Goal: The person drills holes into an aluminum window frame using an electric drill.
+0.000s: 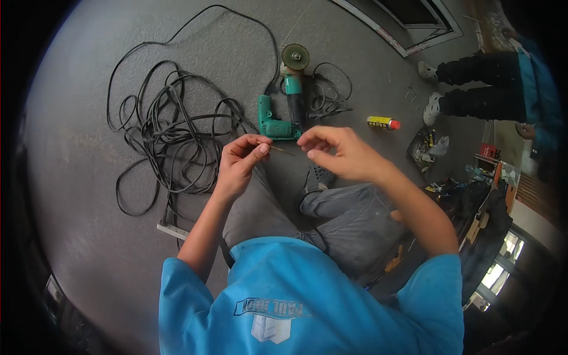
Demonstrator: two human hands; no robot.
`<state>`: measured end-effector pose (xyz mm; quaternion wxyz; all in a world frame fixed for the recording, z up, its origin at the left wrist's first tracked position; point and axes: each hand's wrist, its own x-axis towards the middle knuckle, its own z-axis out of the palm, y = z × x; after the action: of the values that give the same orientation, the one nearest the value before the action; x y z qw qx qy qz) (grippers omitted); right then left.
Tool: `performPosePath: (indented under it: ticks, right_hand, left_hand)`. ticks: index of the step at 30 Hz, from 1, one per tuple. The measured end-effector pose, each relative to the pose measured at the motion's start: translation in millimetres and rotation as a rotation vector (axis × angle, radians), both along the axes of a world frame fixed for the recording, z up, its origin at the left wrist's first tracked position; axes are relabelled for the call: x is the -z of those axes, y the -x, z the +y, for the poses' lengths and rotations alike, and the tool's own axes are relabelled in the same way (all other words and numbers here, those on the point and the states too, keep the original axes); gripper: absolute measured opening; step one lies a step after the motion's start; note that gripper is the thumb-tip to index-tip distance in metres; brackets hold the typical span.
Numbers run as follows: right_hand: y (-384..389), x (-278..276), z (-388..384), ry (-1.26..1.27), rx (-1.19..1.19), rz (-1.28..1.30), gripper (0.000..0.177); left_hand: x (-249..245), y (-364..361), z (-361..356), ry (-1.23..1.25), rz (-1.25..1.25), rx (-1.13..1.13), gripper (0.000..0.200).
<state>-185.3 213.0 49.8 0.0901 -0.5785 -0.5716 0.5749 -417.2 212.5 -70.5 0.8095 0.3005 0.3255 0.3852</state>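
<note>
Sitting on the grey floor (77, 177), a person in a blue shirt (307, 296) and grey trousers (349, 219); one dark shoe (319, 177) shows just beyond the knee.

Left hand (241, 158): thumb and forefinger pressed together, pinching one end of a thin metal pin (281, 151). The pin is held in the air above the lap, between the two hands. Long axis runs left to right, nearly level and dipping slightly at the right; the free end points right, at the other hand.

Right hand (338, 155): fingers bent and loosely apart, holding nothing that shows, fingertips just beside the pin's free end. Can't tell if they touch it.

Near left, a white power strip (171, 229) lies beside the left forearm. Past it is a big tangle of black cable (171, 127), spreading far left.

Just beyond the hands, a green drill (273, 125) lies on the floor. Touching its right side is an angle grinder (294, 83), long axis near to far, disc at the far end. Right of these lies a yellow spray can (383, 122) on its side, red cap pointing right.

Further right, an open bag (427, 148) holds small items, too small to tell. Far right, another person's legs (473, 89) in dark trousers and white shoes.
</note>
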Motion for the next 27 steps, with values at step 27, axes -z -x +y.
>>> performPosePath:
  ticks: [27]
  right_hand:
    - [-52.0,-45.5,-159.4,0.0,0.265,0.241,0.013]
  left_hand:
    - [-46.8,-84.7,-49.5,-0.231,0.016,0.197,0.023]
